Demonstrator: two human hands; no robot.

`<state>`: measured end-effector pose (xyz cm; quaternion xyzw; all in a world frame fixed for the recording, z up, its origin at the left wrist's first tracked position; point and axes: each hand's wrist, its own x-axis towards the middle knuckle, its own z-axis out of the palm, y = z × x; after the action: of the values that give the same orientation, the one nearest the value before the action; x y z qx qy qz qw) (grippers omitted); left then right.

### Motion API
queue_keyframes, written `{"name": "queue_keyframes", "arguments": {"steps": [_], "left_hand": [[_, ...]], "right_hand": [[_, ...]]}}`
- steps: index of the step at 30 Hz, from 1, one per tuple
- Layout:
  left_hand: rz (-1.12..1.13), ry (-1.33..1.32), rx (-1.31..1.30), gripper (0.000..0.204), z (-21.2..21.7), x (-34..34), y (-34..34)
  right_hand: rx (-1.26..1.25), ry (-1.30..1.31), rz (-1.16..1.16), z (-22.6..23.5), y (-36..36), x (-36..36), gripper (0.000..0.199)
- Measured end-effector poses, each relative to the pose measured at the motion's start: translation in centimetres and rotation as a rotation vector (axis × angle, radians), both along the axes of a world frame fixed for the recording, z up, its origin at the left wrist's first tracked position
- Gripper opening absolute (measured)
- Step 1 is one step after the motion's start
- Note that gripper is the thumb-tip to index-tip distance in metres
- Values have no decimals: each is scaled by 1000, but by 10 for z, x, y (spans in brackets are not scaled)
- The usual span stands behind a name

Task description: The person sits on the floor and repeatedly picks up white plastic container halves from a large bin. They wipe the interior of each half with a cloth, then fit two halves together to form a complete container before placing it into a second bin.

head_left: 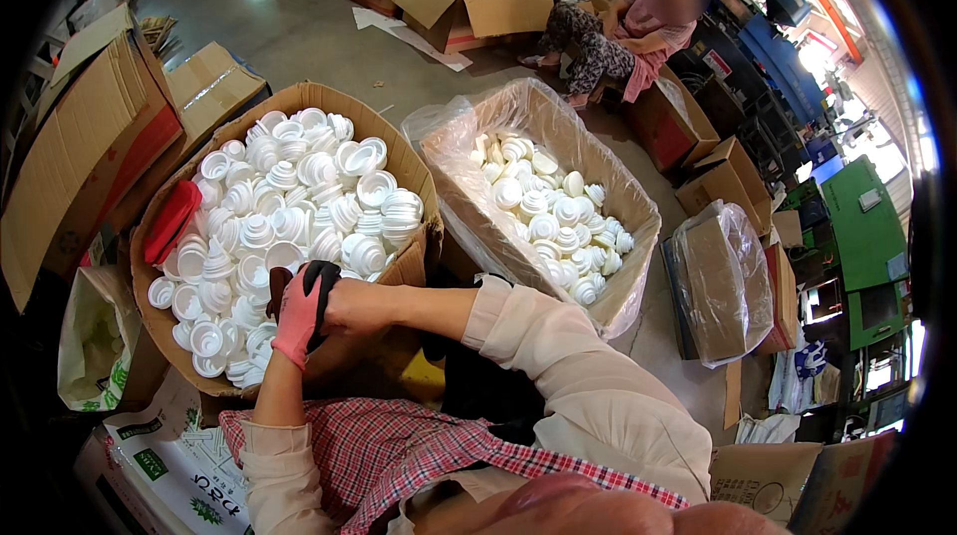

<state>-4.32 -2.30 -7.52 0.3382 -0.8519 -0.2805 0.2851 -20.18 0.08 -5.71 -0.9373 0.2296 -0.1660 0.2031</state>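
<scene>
My left hand (297, 318), in a pink glove with a dark coating on palm and fingers, is raised over the near edge of a big carton (424, 166). Pressed against it is my bare right hand (354, 306), its fingers closed and mostly hidden behind the glove. Whatever lies between the two hands is too covered to make out. Just beyond them, heaped white ridged plastic pieces (289, 226), round and stepped like bellows, fill the carton. A red cloth-like item (171, 221) lies at its left rim.
Right of the carton stands a plastic-lined box (618, 191) holding cream-white ridged pieces (558, 221). A white-green bag (95, 346) is at left. A seated person (638, 41) is at the back, beside an open carton (478, 11). More boxes and a green machine (862, 226) line the right.
</scene>
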Motion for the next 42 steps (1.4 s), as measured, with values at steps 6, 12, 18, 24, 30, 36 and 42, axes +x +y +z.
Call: {"name": "queue_keyframes", "arguments": {"steps": [6,12,18,24,30,36,42], "left_hand": [[-7,8,16,22,5,-1,-1],[73,-24,80,24,4,-1,3],[-49,-27,-106,27,8,-1,-5],[-141,-38,-160,21,8,-10,-10],[-147,-37,-181,23,28,-14,-6],[-115,64,-55,15,44,-16,4],[-71,79,-14,24,38,-19,0]], "right_hand": [[5,23,-6,-4,-1,0,11],[-9,12,3,-9,-2,0,9],[-146,-168,0,-4,-5,3,10],[-8,-152,-72,-6,0,-1,14],[-52,-82,-129,-6,-2,-1,18],[-88,-100,-119,-7,-2,0,20],[-101,-91,-124,-6,-1,0,21]]}}
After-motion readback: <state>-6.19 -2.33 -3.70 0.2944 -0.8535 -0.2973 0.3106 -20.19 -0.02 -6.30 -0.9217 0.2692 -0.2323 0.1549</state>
